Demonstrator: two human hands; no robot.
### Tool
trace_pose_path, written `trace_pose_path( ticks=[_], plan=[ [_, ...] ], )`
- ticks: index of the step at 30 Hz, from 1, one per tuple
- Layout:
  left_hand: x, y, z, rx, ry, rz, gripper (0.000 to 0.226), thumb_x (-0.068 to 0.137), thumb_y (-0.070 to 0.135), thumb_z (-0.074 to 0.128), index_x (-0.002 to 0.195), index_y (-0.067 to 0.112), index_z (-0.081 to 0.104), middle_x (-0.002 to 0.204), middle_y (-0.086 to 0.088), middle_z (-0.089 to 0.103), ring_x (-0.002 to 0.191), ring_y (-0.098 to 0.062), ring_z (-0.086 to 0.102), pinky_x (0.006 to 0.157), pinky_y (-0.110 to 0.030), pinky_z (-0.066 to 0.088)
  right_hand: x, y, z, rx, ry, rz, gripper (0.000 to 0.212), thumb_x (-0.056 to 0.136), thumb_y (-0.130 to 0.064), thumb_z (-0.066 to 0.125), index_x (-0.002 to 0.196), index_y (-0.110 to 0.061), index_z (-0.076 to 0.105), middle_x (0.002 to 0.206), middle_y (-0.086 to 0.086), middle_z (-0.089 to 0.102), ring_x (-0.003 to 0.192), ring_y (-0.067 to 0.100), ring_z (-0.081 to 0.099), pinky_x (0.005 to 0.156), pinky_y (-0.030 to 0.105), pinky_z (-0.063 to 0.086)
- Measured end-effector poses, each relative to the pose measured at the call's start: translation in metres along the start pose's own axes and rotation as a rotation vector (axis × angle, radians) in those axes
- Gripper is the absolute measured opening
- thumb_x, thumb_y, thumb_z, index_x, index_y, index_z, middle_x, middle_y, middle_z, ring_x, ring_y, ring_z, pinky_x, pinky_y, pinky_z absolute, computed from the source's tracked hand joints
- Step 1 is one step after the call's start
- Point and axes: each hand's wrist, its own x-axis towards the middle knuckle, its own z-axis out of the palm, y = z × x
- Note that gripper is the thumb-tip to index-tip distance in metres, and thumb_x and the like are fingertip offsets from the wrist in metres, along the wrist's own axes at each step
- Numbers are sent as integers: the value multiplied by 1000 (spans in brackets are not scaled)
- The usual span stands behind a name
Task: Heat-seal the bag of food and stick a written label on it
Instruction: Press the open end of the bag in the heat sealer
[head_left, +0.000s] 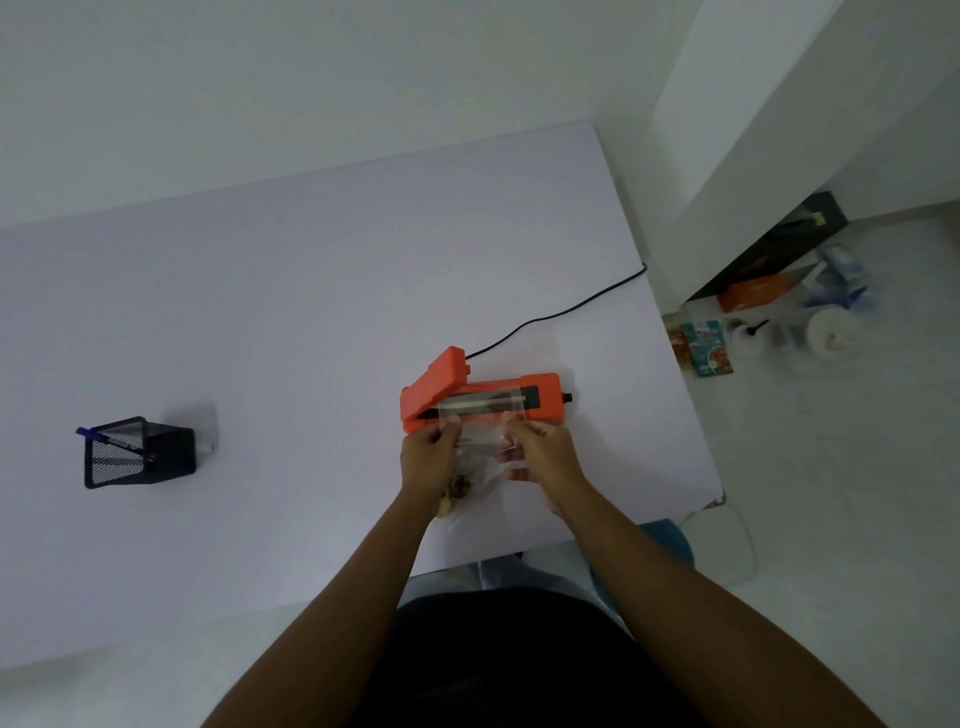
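Orange plastic marked the heat sealer (543, 387), which sat just right of the frame's centre on a pale lilac table (260, 312) with its lid (436, 382) tilted up at the left end. A black cord (566, 309) ran from its back toward the upper right and dropped over the table edge. Across the sealer's dark sealing strip lay the open mouth of a clear plastic bag (480, 454), whose body trailed toward the bottom of the frame; brownish food (458, 488) showed low in it, partly hidden behind the left wrist. The left hand (428, 460) pinched the bag's left edge between curled fingers, just below the sealer's front. The right hand (543, 454) pinched the bag's right edge in the same way, and the film was drawn flat between the two hands. At the left of the frame, well apart from the sealer, stood a black mesh pen holder (137, 452) with a blue pen (96, 435) leaning out of it. On the floor at the right of the frame lay blurred packets and containers.
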Motion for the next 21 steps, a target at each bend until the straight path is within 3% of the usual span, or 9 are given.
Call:
trace_pose_path(
  ticks=[9,14,21],
  plan=[
    [0,2,2,-56,18,-21,17,96,18,56,96,8,69,90,-5,72,84,-21,68,75,-28,56,2,4,3,11,59,9,23,95,-29,67,97,-7,72,84,11,75,61,17,71,52,28,58],
    [1,3,3,-69,26,-14,14,97,20,57,88,17,67,90,-3,71,83,-20,68,76,-29,56,5,6,4,-4,79,1,24,94,-32,68,101,-9,73,87,9,75,63,17,73,52,28,57],
    [2,-1,2,-59,56,-40,16,95,20,59,97,7,69,86,-4,71,74,-18,65,70,-24,54,3,7,4,3,76,-9,20,94,-32,69,96,-12,73,87,8,76,61,15,72,54,30,59]
  ],
)
